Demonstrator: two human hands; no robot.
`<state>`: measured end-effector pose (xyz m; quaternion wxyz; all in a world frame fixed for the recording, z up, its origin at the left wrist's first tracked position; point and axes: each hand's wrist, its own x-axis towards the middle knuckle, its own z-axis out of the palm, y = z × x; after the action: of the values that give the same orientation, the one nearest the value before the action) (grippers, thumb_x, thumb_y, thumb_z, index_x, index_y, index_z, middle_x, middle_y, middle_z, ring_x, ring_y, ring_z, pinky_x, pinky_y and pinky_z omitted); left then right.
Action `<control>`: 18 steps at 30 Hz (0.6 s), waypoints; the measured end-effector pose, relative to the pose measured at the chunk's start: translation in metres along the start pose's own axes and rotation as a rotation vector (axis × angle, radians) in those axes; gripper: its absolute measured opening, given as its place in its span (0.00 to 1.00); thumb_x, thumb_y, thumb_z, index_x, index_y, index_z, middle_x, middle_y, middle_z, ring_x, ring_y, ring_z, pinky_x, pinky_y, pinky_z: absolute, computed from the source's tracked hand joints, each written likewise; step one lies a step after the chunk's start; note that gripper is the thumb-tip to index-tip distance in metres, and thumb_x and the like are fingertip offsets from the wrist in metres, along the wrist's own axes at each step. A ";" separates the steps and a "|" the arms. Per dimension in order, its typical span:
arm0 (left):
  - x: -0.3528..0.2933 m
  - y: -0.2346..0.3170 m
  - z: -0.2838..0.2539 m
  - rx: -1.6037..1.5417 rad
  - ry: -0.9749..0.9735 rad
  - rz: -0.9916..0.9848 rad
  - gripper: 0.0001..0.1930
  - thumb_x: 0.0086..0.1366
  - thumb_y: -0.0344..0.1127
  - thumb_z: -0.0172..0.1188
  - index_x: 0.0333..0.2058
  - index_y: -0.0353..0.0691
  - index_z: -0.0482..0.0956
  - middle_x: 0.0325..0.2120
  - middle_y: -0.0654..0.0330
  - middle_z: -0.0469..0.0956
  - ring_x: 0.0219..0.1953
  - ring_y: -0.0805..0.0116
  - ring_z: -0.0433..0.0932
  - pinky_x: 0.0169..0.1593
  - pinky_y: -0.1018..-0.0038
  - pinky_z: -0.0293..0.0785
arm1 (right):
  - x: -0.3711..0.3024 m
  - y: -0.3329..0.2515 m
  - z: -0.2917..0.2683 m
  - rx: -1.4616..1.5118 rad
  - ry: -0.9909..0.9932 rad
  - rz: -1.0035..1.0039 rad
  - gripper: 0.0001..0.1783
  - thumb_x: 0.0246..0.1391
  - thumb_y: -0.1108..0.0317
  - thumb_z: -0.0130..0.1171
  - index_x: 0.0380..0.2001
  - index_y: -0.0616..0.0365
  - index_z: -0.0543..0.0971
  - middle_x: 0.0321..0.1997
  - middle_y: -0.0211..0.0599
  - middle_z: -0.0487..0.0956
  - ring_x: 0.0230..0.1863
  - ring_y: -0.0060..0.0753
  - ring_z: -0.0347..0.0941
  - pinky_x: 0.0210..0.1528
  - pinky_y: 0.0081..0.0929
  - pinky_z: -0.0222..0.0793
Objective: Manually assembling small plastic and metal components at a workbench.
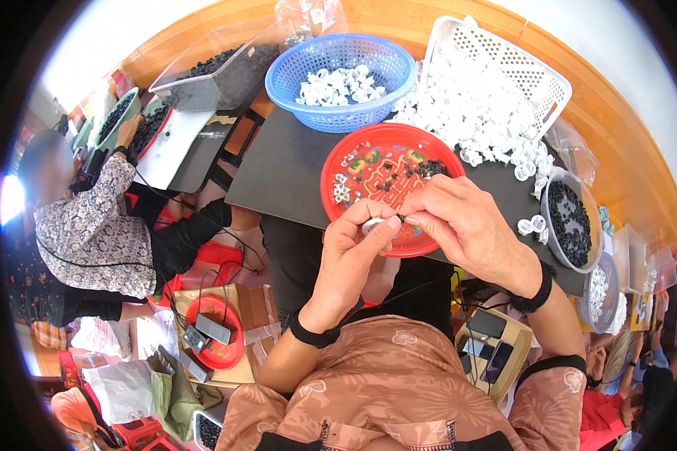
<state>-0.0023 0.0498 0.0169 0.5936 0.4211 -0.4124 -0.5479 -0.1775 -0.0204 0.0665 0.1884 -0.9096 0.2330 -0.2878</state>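
Observation:
Both my hands meet over the near rim of a red patterned tray (331,203). My left hand (340,259) is closed, thumb and fingers pinching a small white plastic part (370,225). Right beside it, my right hand (478,233) pinches a tiny black piece (401,218) against the white part; the fingers hide most of it. In the tray lie small black pieces (431,168) at the right and small clear or white bits (341,189) at the left.
A blue basket (282,83) holds white parts behind the tray. Piled white parts (466,105) spill from a white basket (553,94). A bowl of black parts (568,222) stands right. Another person (98,218) works at the left table. Boxes with phones (496,361) flank my legs.

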 end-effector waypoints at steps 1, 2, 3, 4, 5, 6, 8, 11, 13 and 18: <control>0.001 -0.001 0.000 -0.001 -0.002 -0.005 0.05 0.67 0.33 0.59 0.36 0.39 0.78 0.24 0.72 0.71 0.27 0.85 0.66 0.33 0.84 0.64 | 0.000 0.001 0.000 -0.026 -0.016 -0.018 0.07 0.56 0.71 0.58 0.39 0.54 0.76 0.35 0.34 0.75 0.36 0.40 0.72 0.40 0.35 0.63; 0.001 -0.002 -0.001 -0.002 -0.002 -0.009 0.05 0.67 0.33 0.59 0.36 0.39 0.78 0.24 0.72 0.71 0.27 0.85 0.66 0.33 0.84 0.64 | 0.000 0.003 0.000 -0.052 -0.032 -0.035 0.07 0.56 0.71 0.58 0.39 0.54 0.76 0.35 0.34 0.74 0.37 0.39 0.72 0.40 0.34 0.62; 0.002 -0.002 -0.002 0.002 -0.004 -0.018 0.05 0.67 0.33 0.59 0.36 0.39 0.78 0.24 0.72 0.71 0.27 0.85 0.66 0.33 0.84 0.64 | 0.000 0.004 0.000 -0.052 -0.033 -0.032 0.07 0.56 0.71 0.58 0.39 0.54 0.76 0.35 0.34 0.74 0.37 0.39 0.72 0.40 0.34 0.62; 0.002 -0.002 -0.002 0.006 -0.006 -0.027 0.05 0.67 0.34 0.59 0.36 0.39 0.78 0.24 0.72 0.71 0.27 0.85 0.66 0.33 0.84 0.64 | 0.000 0.004 0.001 -0.065 -0.042 -0.043 0.08 0.56 0.71 0.58 0.39 0.54 0.76 0.35 0.34 0.74 0.37 0.38 0.71 0.39 0.34 0.62; 0.003 -0.004 -0.002 0.006 -0.007 -0.031 0.05 0.67 0.34 0.59 0.36 0.39 0.78 0.24 0.72 0.71 0.27 0.85 0.66 0.33 0.84 0.64 | 0.001 0.005 0.001 -0.078 -0.052 -0.055 0.08 0.55 0.71 0.58 0.39 0.54 0.76 0.35 0.34 0.74 0.37 0.38 0.71 0.39 0.34 0.61; 0.004 -0.005 -0.002 -0.025 -0.001 -0.045 0.05 0.67 0.34 0.58 0.36 0.39 0.78 0.24 0.72 0.72 0.27 0.85 0.67 0.33 0.84 0.64 | 0.001 0.006 0.002 -0.077 -0.053 -0.053 0.08 0.55 0.71 0.58 0.39 0.54 0.76 0.35 0.34 0.74 0.37 0.38 0.71 0.39 0.34 0.61; 0.006 -0.007 -0.003 -0.055 0.007 -0.063 0.05 0.68 0.34 0.58 0.36 0.39 0.78 0.25 0.71 0.73 0.27 0.84 0.67 0.33 0.83 0.64 | 0.001 0.008 0.004 -0.037 -0.027 -0.057 0.07 0.56 0.71 0.57 0.39 0.54 0.75 0.35 0.34 0.74 0.36 0.38 0.71 0.39 0.33 0.61; 0.009 -0.006 -0.004 -0.152 -0.003 -0.092 0.06 0.68 0.34 0.57 0.36 0.39 0.79 0.26 0.70 0.74 0.27 0.83 0.68 0.33 0.83 0.64 | 0.001 0.012 0.006 0.015 -0.022 0.000 0.06 0.57 0.71 0.57 0.38 0.54 0.75 0.34 0.34 0.75 0.35 0.39 0.72 0.38 0.34 0.61; 0.010 -0.004 -0.004 -0.210 0.005 -0.135 0.07 0.68 0.35 0.57 0.37 0.39 0.79 0.27 0.69 0.75 0.27 0.83 0.69 0.34 0.83 0.65 | 0.002 0.015 0.008 0.035 -0.019 0.010 0.06 0.57 0.71 0.57 0.38 0.54 0.75 0.34 0.34 0.76 0.34 0.40 0.72 0.38 0.34 0.61; 0.011 -0.009 -0.004 -0.165 0.025 -0.142 0.06 0.67 0.33 0.60 0.39 0.39 0.79 0.26 0.70 0.75 0.27 0.83 0.69 0.33 0.83 0.66 | 0.002 0.017 0.010 0.061 -0.005 0.023 0.05 0.57 0.71 0.57 0.37 0.55 0.75 0.33 0.34 0.76 0.33 0.40 0.73 0.39 0.35 0.62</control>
<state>-0.0007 0.0391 0.0076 0.5912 0.4058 -0.3273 -0.6154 -0.1748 -0.0332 0.0516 0.2202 -0.9014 0.2341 -0.2902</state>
